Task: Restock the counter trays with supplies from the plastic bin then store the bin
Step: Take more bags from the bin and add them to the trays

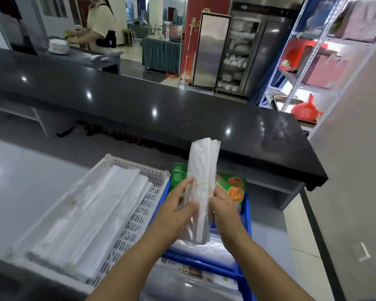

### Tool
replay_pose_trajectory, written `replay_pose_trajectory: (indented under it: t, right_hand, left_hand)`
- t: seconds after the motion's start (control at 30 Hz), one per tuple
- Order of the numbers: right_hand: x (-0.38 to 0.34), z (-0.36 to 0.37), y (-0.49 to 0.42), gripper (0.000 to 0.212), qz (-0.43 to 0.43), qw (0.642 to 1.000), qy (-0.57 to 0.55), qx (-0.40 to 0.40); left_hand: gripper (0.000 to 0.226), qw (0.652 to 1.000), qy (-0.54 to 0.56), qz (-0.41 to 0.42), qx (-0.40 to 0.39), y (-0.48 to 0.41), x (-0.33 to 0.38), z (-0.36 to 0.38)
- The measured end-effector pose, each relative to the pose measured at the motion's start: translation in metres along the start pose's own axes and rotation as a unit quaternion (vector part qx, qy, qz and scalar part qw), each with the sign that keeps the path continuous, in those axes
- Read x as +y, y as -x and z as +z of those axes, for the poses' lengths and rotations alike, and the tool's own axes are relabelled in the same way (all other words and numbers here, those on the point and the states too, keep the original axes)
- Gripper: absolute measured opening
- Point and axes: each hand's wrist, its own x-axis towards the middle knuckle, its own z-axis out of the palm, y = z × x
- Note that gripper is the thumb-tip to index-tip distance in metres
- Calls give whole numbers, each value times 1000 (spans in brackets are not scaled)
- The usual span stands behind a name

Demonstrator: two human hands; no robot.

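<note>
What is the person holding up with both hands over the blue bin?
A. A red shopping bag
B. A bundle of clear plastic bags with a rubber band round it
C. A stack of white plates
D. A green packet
B: the left hand and right hand grip a bundle of clear plastic bags, banded near its middle, held upright above the blue bin.

Bright indoor light, ceiling-lamp glare spots on black counter [139, 105], soft blur, wide-angle edge bending
</note>
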Motion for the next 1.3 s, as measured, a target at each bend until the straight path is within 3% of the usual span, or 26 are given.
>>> replay_pose_trajectory:
  t: [0.07, 0.17, 0.33, 0.47, 0.6, 0.77, 0.87, 1.0, 1.07, 1.17, 1.23, 1.3]
  right_hand:
    - [-3, -11, -2, 25, 42, 998, -38, -22]
    - [-1, -16, -9, 28, 87, 995, -39, 21]
    - [1, -23, -13, 26, 84, 993, 1, 81]
    - [-1, -24, -10, 29, 76, 994, 50, 64]
    - [-1, -12, -5, 34, 71, 994, 78, 23]
    - [12, 3, 3, 53, 97, 992, 71, 42]
    - [19, 0, 6, 55, 108, 990, 78, 57]
    - [14, -21, 9, 60, 153, 973, 172, 35]
    - [12, -34, 13, 54, 165, 961, 223, 11]
    - [8, -56, 20, 49, 171, 932, 321, -2]
    - [4, -71, 22, 52, 182, 911, 370, 15]
    - [0, -86, 22, 51, 178, 899, 397, 46]
  left_hand:
    - [57, 1000, -15, -5, -3, -7, -1, 3]
    - [65, 999, -32, -3, -13, -16, -3, 8]
    - [81, 998, -35, -12, -45, -28, -2, 5]
    - [84, 995, 57, -77, -3, -50, 10, -4]
    - [65, 977, 166, -132, 25, -62, 17, 1]
    - [35, 956, 241, -137, 96, -70, 11, 11]
    - [28, 955, 245, -145, 83, -73, 5, 15]
    - [9, 940, 303, -145, 67, -87, 7, 6]
    - [4, 957, 255, -119, 77, -95, 8, -4]
    - [17, 986, 137, -36, 85, -99, 1, -18]
    - [21, 998, -1, 28, 60, -93, -10, -21]
    - [15, 980, -191, 60, -23, -82, -27, -16]
